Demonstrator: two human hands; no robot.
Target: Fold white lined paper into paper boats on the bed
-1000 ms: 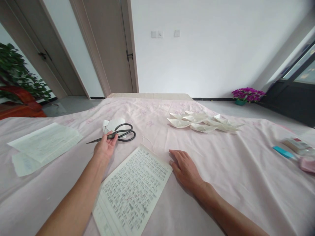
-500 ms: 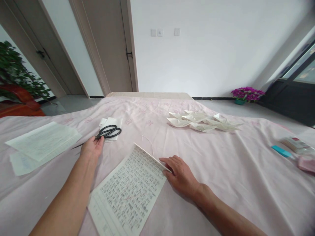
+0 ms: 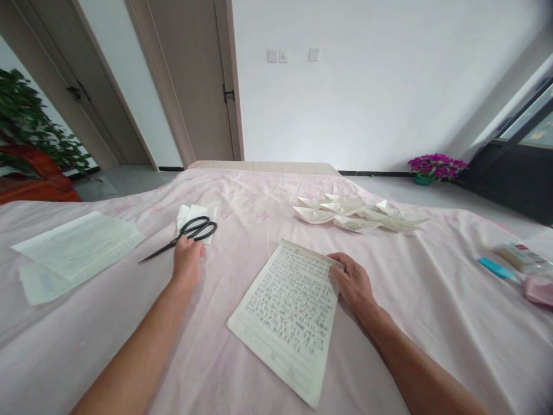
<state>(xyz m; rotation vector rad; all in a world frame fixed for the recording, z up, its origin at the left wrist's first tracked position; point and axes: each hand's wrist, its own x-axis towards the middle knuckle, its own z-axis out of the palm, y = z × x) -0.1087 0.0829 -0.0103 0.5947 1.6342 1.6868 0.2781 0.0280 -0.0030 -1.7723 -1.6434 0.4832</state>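
My left hand (image 3: 188, 260) is closed around the middle of a pair of black-handled scissors (image 3: 206, 227). Their blades point left and toward me, and the loops lie over a small folded white paper (image 3: 194, 213). In my right hand (image 3: 352, 280), the top right corner of a sheet of handwritten paper (image 3: 285, 311) is pinched between thumb and fingers. The sheet is slanted, writing side up, with its lower edge toward me.
A pink patterned cloth (image 3: 410, 323) covers the surface. Several folded paper boats (image 3: 354, 214) stand at the back right. Two loose sheets (image 3: 78, 245) overlap at the left. A blue object (image 3: 495, 268), a pink item (image 3: 538, 290) and a packet (image 3: 522, 256) lie far right.
The handwritten sheet has moved right and turned with my right hand; its raised top edge now lies flatter. My left hand and the scissors have shifted slightly right.
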